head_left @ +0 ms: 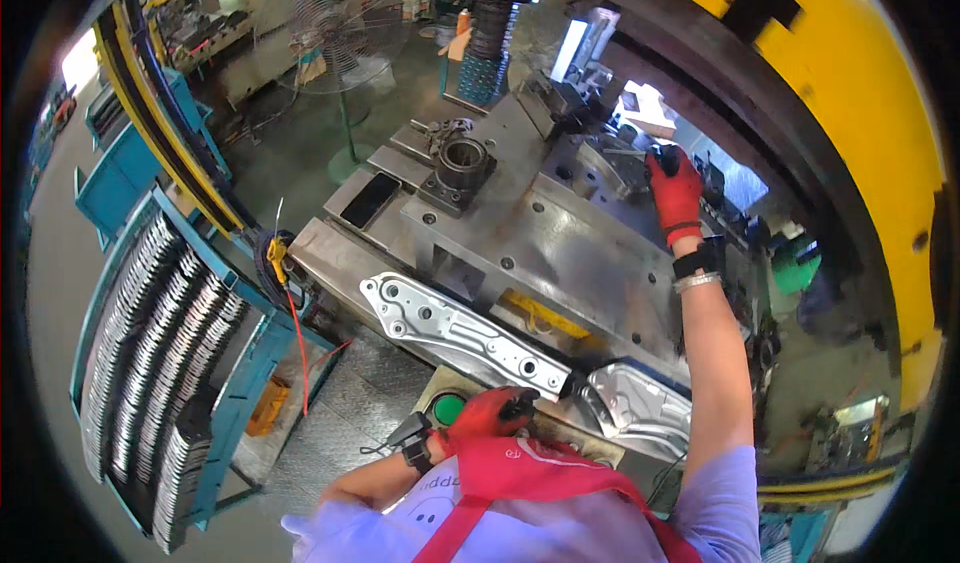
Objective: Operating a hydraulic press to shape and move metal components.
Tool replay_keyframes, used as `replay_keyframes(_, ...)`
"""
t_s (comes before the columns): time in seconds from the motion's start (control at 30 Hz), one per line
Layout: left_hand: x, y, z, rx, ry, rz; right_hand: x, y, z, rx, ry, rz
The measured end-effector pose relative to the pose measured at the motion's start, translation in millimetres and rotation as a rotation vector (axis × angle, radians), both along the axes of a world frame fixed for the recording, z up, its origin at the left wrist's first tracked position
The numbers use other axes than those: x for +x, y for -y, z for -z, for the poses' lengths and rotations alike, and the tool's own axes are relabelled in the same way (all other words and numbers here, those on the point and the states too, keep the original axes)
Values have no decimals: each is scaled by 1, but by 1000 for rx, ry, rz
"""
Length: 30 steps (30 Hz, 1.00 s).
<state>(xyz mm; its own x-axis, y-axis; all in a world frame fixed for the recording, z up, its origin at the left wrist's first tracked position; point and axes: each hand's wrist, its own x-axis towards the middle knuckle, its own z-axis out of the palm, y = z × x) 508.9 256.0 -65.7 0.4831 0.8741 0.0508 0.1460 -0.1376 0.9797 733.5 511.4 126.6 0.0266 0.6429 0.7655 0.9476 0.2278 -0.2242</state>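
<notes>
My right hand (675, 193), in a red glove with dark fingertips, reaches far forward over the press die (565, 233). Its fingers are curled beside a thin pale rod (627, 151); whether they hold it is unclear. Close to my body, my left hand (488, 415), gloved the same way, is bent over the control panel (440, 376), right of a green push button (448, 408). Those fingers curl inward, and what lies under them is hidden. Just beyond it, a long silver stamped metal part (465, 333) lies along the die's near edge. Another stamped part (637, 400) sits to its right.
A blue rack (215, 423) packed with stacked stamped parts stands at left. A round steel guide bushing (462, 163) rises from the die. The yellow press frame (860, 113) arches overhead at right. A standing fan (335, 38) is behind; a red cable (300, 338) hangs at left.
</notes>
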Motion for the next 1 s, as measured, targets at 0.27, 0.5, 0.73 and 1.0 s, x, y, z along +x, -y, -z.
replay_keyframes(0.27,4,-15,11,110,-45,-135,15,-87,11,-271,-42,-32)
replay_keyframes(0.5,3,-29,3,33,-87,-139,3,-109,-12,-485,109,-10)
replay_keyframes(0.73,10,-36,4,61,-96,-130,-4,-142,-11,-290,442,120)
replay_keyframes(1.0,7,-37,12,90,-48,-161,-15,-135,9,-552,660,-57)
